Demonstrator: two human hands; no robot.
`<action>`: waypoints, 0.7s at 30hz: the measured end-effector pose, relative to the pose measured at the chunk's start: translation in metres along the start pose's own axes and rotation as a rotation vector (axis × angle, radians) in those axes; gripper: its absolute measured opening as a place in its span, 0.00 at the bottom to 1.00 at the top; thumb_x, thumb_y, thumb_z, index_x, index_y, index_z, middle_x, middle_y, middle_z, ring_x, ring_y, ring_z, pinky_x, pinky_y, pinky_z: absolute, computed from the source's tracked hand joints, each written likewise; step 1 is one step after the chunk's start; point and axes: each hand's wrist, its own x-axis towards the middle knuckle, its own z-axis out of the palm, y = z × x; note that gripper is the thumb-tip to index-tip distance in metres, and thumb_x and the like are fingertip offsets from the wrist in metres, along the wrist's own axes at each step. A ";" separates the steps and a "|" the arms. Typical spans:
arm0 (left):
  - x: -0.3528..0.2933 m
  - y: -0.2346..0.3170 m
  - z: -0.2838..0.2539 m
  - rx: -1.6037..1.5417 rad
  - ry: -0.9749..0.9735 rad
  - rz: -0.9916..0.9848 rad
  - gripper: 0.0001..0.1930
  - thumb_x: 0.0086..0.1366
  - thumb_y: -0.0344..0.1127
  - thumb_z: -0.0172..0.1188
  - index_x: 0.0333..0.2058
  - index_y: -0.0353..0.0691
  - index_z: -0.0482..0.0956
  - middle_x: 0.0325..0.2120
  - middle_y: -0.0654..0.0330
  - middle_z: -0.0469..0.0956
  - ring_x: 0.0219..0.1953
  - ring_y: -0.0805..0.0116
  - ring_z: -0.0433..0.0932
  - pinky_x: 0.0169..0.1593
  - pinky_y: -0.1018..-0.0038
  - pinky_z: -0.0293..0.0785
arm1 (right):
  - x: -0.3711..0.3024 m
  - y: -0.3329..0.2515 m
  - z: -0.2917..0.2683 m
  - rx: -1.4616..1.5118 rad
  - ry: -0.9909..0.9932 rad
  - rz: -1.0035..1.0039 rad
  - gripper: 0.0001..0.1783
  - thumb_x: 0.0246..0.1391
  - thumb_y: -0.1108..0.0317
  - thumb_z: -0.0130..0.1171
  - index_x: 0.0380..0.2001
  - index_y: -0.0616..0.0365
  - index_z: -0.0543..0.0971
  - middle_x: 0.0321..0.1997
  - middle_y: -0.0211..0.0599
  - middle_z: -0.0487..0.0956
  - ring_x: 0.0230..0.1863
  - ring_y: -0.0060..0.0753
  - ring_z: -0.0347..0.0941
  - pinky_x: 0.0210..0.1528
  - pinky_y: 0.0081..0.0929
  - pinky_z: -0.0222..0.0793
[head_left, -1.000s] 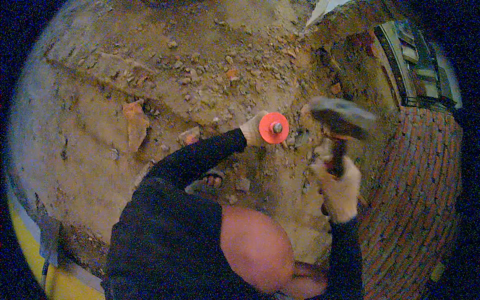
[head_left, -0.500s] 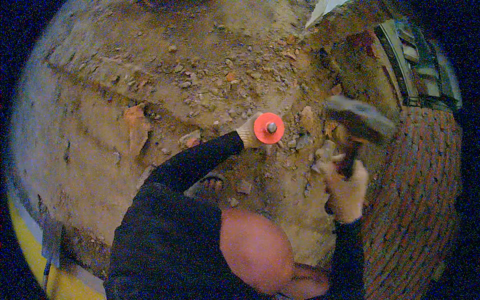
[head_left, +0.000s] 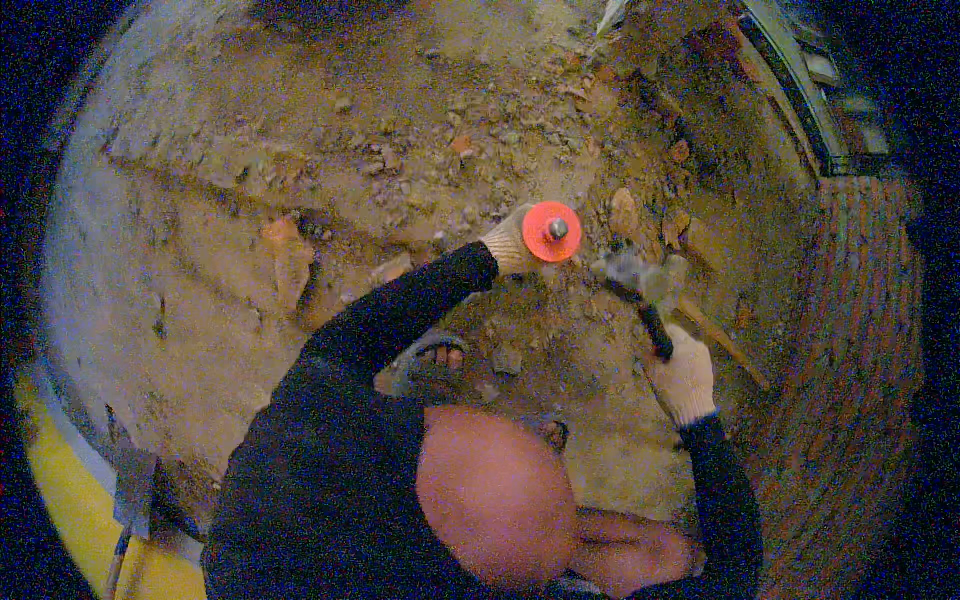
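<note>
My left hand (head_left: 513, 240), in a pale knitted glove, is closed around a chisel with a round orange hand guard (head_left: 541, 222). The chisel's metal striking end (head_left: 557, 230) points up toward me, and its blade is hidden beneath the guard. To the right, my gloved right hand (head_left: 685, 380) grips a hammer by its dark handle (head_left: 655, 332). The hammer's grey head (head_left: 627, 268) is smeared by motion, low and to the right of the guard, apart from the chisel.
Stony dirt with rubble surrounds my hands. A reddish brick piece (head_left: 288, 258) lies left, a wooden strip (head_left: 728, 345) right. Brick paving (head_left: 850, 370) runs down the right side. My sandalled foot (head_left: 440, 357) and bare knee (head_left: 495, 490) are close by. A flat-bladed tool (head_left: 135, 490) stands lower left.
The hammer has swung down and left, from raised beside the chisel to lower near the rubble. The chisel and left hand appear slightly farther right and up in view.
</note>
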 end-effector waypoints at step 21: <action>-0.058 -0.019 -0.031 -0.101 0.422 -0.158 0.15 0.75 0.41 0.56 0.54 0.42 0.81 0.42 0.65 0.85 0.42 0.70 0.81 0.47 0.67 0.79 | -0.188 0.059 0.219 0.985 -0.535 0.687 0.14 0.46 0.59 0.72 0.27 0.57 0.80 0.25 0.32 0.80 0.27 0.28 0.76 0.31 0.32 0.73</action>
